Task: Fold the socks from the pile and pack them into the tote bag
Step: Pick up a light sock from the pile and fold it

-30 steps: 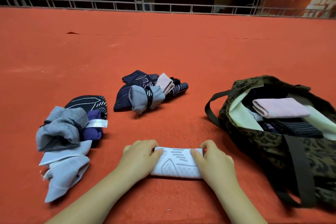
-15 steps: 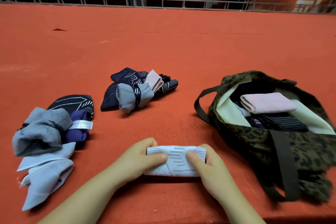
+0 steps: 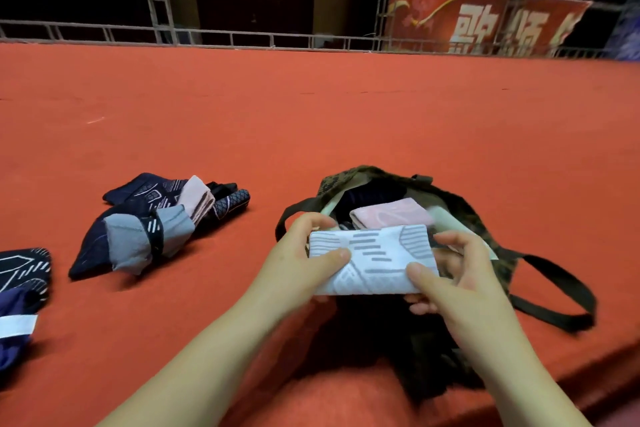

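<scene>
You hold the folded white sock (image 3: 372, 258) with both hands above the open mouth of the camouflage tote bag (image 3: 485, 218). Your left hand (image 3: 298, 260) grips its left end, thumb pressed on top and fingers curled behind. Your right hand (image 3: 460, 274) pinches the right end, thumb on the near face and fingers underneath. Inside the bag, just beyond the white sock, lies a folded pink sock (image 3: 391, 217) on darker ones. On the red counter (image 3: 311, 121) to your left sits a pile of dark blue, grey and pink socks (image 3: 156, 222), and more socks (image 3: 20, 291) lie at the left edge.
</scene>
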Available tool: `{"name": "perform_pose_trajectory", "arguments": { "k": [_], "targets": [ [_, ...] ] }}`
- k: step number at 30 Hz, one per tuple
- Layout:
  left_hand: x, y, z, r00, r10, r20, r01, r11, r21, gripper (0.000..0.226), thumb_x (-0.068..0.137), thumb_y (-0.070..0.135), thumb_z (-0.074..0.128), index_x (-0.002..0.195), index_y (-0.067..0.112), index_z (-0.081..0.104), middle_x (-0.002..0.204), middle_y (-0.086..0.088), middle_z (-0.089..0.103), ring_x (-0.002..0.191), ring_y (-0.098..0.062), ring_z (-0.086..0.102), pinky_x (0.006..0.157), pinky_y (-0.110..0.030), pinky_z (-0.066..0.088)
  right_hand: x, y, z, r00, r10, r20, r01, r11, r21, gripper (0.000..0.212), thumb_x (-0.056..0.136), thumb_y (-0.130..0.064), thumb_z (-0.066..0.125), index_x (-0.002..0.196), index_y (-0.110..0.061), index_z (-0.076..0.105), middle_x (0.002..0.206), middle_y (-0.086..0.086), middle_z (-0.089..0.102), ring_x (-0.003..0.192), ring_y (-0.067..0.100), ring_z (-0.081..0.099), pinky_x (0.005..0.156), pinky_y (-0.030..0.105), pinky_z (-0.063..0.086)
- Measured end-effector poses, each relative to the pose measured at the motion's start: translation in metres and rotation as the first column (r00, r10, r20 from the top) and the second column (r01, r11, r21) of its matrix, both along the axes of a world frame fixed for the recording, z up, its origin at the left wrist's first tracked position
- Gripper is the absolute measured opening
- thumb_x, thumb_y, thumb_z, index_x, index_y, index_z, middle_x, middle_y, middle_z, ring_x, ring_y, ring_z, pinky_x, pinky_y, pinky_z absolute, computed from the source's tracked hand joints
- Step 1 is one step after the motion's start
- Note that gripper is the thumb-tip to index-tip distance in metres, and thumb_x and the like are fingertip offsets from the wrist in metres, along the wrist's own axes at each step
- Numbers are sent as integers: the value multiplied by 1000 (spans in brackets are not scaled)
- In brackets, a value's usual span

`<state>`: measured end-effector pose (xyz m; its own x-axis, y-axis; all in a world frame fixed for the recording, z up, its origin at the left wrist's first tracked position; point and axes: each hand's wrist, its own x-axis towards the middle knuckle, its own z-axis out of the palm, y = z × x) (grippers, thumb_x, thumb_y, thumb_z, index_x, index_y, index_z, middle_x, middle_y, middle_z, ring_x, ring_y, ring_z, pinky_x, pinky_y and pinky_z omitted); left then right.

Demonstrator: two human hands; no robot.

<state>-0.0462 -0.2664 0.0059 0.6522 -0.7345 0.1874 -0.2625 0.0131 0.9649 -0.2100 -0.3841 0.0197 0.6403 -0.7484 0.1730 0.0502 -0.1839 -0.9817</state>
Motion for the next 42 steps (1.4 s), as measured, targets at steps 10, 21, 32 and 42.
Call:
{"name": "perform_pose_trajectory", "arguments": {
  "k": [10,21,32,42],
  "targets": [
    [-37,-63,24,972,-194,-132,209,972,107,49,69,28,71,111,41,48,105,2,57,79,-12,61,61,-30,53,-27,-100,13,969,170,-177,-121,960,254,31,85,-22,65,107,1,66,103,19,71,91,30,64,82,41,47],
    [-68,-61,16,827,-204,523,-84,877,473,31,83,60,45,92,32,52,83,14,61,81,-5,56,79,-33,49,-29,-151,19,983,-56,-174,125,902,414,13,97,-20,51,91,-13,60,78,4,62,67,14,57,55,26,50],
    [-80,-80,9,601,-547,583,44,751,659,30,90,46,51,76,19,51,88,3,50,94,-21,52,79,-36,44,-6,-139,31,990,69,-122,13,821,571,15,97,-7,43,99,1,56,80,12,68,67,19,67,51,32,58],
    [-90,-60,23,496,-549,673,257,833,490,37,96,39,44,65,22,33,62,3,42,60,-8,41,57,-27,32,12,-135,36,834,378,-402,-233,902,363,15,92,-9,58,101,1,62,96,16,66,87,28,62,81,37,50]
  ]
}}
